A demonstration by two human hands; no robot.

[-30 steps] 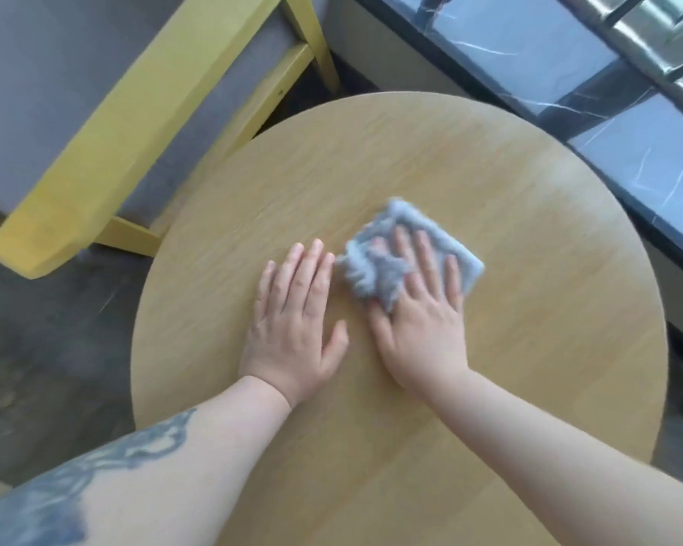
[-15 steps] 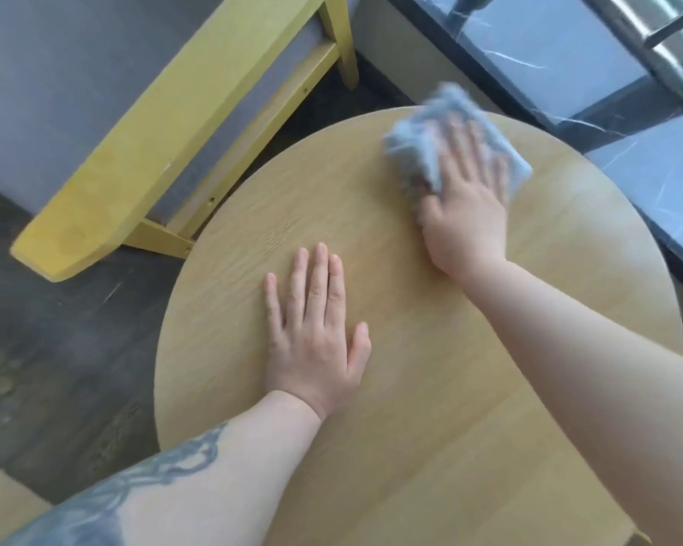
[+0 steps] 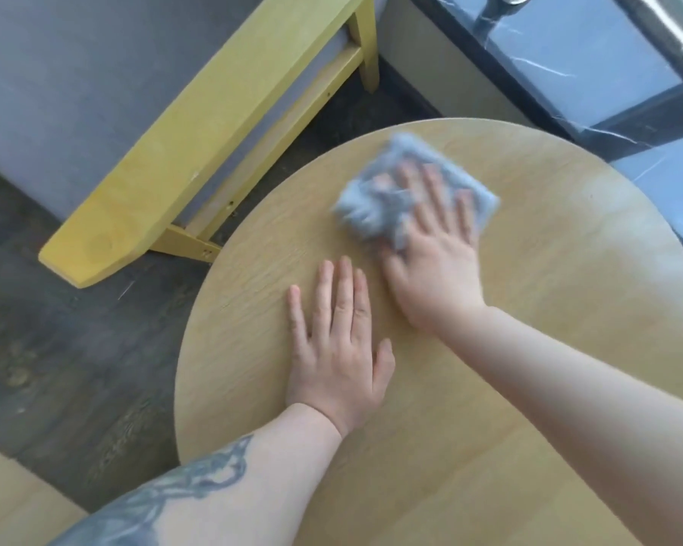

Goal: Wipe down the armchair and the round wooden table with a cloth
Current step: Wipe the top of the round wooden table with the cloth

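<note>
Right hand (image 3: 430, 262) is flat on the blue cloth (image 3: 407, 191), fingers straight, pressing it onto the far part of the round table (image 3: 568, 309). Left hand (image 3: 338, 348) lies flat and relaxed on the table, just near of it. Yellow armchair (image 3: 198, 151) sits far left.

No text, label, brand, number or sign can be read anywhere in the view. The forearm tattoo (image 3: 198, 478) shows only blue-grey linework, with no letters or digits that can be made out.
</note>
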